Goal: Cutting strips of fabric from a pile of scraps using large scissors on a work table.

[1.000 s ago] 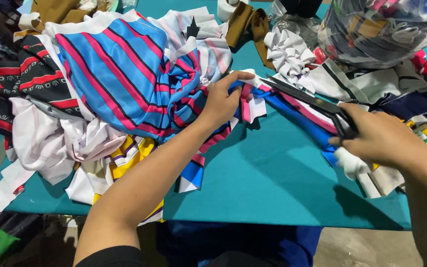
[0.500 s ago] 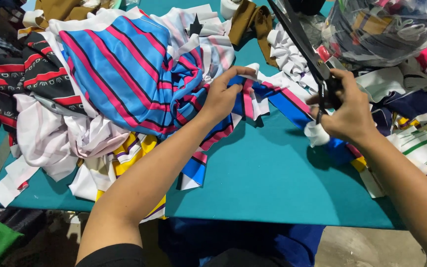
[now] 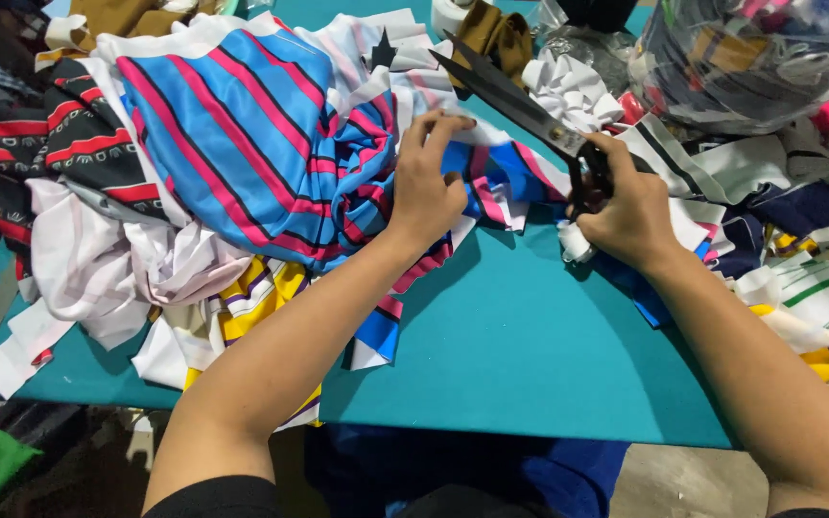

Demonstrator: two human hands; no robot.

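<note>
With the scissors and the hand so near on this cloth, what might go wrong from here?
1. The scissors in the right hand have blades pointing past the left hand; its fingertips could be nicked.
2. The blue and pink striped fabric lies bunched, so a cut might catch hidden folds.

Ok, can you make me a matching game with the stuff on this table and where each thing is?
Things:
1. scissors
2. blue and pink striped cloth
3. clear plastic bag
4. teal table

Places or states:
A. under the left hand
B. beneath all the cloth
C. in the right hand
D. top right, stuffed with scraps

Pairs: 1-C, 2-A, 3-D, 4-B
</note>
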